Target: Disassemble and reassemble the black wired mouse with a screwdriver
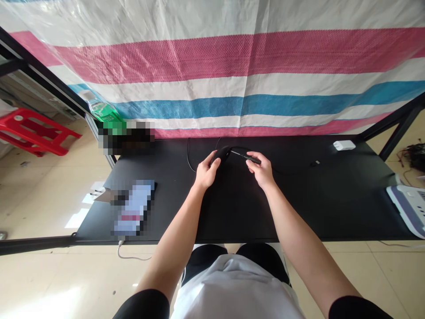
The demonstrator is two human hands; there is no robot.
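**Mouse and slim black piece held over the table**

A black computer mouse [222, 154] is gripped by the left hand [206, 173], its fingers curled around it, over a black table [239, 212]. A slim black piece [249, 157] is pinched between the fingers and thumb of the right hand [262, 172]. A thin black cord [195, 161] loops nearby. A white charger [344, 145] lies towards the table's far right corner, before a striped tarpaulin [212, 66].
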